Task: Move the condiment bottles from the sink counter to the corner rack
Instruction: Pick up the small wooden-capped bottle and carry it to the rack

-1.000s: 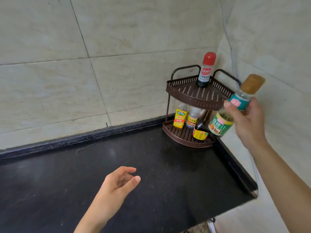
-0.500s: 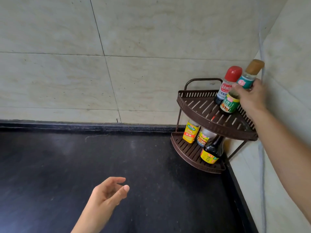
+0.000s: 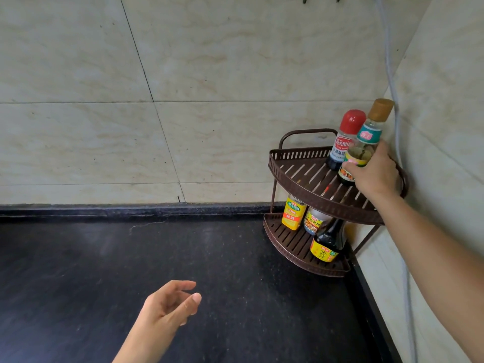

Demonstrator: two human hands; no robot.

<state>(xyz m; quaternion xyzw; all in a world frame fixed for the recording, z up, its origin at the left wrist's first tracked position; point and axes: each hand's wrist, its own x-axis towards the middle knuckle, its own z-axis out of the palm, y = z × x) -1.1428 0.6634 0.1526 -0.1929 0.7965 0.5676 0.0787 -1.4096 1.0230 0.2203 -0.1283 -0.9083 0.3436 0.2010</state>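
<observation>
While the right hand (image 3: 374, 174) gripped the brown-capped bottle (image 3: 369, 134) around its lower body, the bottle leaned slightly over the upper shelf of the corner rack (image 3: 296, 185). A red-capped bottle (image 3: 344, 144) stood just left of the grip, and three more bottles (image 3: 293, 213) stood on the shelf below it. The left hand (image 3: 167, 307), far down-left of the grip, hovered over the black counter (image 3: 78, 271) with loosely curled fingers and held nothing.

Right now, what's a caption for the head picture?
Right hand holds a brown-capped bottle at the rack top, beside a red-capped bottle; left hand open over the counter.

Slatted brown metal rack (image 3: 293, 176), speckled matt black stone counter (image 3: 104, 271), glossy marbled wall tiles (image 3: 78, 61).
</observation>
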